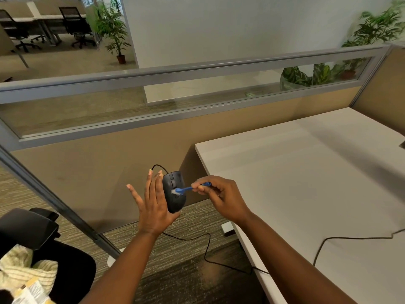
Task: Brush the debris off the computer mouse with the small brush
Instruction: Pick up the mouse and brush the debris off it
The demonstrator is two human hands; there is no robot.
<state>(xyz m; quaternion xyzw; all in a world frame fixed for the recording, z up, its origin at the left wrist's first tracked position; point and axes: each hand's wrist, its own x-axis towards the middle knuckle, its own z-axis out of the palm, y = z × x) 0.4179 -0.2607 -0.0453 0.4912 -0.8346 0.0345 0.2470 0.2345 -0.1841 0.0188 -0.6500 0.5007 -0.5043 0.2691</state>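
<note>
Mouse [174, 191] and brush [186, 189] meet in mid-air, off the left edge of a pale desk [306, 183] and above striped carpet [175, 244], in an office cubicle. Tan partition panels topped with a strip of glass [131, 106] wall the desk in. Beyond them stand potted plants [116, 34], office chairs and more desks. At lower left is a dark chair [26, 227] with a striped cloth [19, 266] on its seat.

The black mouse is held upright, its buttons and wheel turned to the right. The left hand [153, 207] props it from behind: the palm and thumb base press against its lower end, while the fingers are spread wide and straight along its back, the little finger splayed well out. The mouse cord [206, 244] loops over the top, drops below the hand and runs onto the desk.

The right hand [219, 196] pinches the blue brush's handle between thumb and fingertips, the other fingers curled in. The brush lies roughly level, its white bristles touching the mouse's face just below the wheel, where a pale smear shows.
</note>
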